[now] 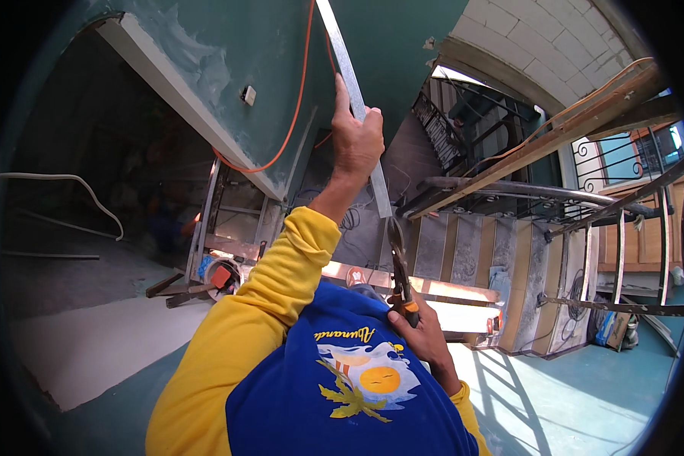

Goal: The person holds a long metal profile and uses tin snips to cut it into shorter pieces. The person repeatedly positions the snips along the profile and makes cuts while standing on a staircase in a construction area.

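Observation:
A long silver metal strip [337, 47] rises at a slant in front of the green wall. My left hand [357, 140] grips it partway along, with the index finger lying along its side. Low at my chest, my right hand [418, 330] holds metal snips with orange grips [400, 273]. The snips' jaws are at the strip's lower end; whether they close on it I cannot tell. A shoe [355, 275] shows on a plank beyond my blue and yellow top.
Stairs [467, 254] with railings [623, 213] descend on the right. Planks [452, 291] lie below me beside a metal frame [209, 194]. An orange cable [300, 91] hangs on the wall. A bucket with tools [232, 277] is at left. A dim figure [167, 228] is in the dark space.

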Available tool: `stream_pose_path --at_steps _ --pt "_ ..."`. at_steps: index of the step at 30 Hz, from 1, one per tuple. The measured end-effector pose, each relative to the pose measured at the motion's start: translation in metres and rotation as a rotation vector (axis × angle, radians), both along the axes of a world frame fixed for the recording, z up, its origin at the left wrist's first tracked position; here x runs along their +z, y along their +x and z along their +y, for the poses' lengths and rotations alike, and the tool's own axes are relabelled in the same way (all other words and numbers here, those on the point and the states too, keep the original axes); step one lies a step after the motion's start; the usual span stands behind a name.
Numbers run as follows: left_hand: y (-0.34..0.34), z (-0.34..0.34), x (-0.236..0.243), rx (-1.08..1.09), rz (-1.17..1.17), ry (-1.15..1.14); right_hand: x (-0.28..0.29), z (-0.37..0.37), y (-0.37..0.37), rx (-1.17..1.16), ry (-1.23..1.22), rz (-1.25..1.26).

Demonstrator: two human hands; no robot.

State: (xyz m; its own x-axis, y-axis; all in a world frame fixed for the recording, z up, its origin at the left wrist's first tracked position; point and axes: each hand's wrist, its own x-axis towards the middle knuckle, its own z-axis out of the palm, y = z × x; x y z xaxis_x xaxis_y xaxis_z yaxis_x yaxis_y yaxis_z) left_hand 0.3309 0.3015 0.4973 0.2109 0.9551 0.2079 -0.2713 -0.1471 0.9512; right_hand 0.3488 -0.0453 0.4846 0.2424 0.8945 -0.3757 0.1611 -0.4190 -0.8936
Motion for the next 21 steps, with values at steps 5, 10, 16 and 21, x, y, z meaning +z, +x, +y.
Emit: stream_pose_path --at_steps 5,10,16,21 --pt "-0.001 -0.001 -0.003 -0.011 -0.004 -0.008 0.012 0.008 0.000 0.027 0.008 -0.013" --pt "-0.003 -0.004 -0.002 -0.034 0.003 -0.060 0.009 0.011 0.001 0.015 -0.012 0.018" --pt "-0.002 -0.002 -0.009 -0.019 -0.014 -0.022 0.015 0.012 0.001 0.008 -0.024 0.022" --pt "-0.002 -0.001 -0.012 -0.002 -0.018 -0.002 0.012 0.013 0.000 -0.019 -0.021 0.008"
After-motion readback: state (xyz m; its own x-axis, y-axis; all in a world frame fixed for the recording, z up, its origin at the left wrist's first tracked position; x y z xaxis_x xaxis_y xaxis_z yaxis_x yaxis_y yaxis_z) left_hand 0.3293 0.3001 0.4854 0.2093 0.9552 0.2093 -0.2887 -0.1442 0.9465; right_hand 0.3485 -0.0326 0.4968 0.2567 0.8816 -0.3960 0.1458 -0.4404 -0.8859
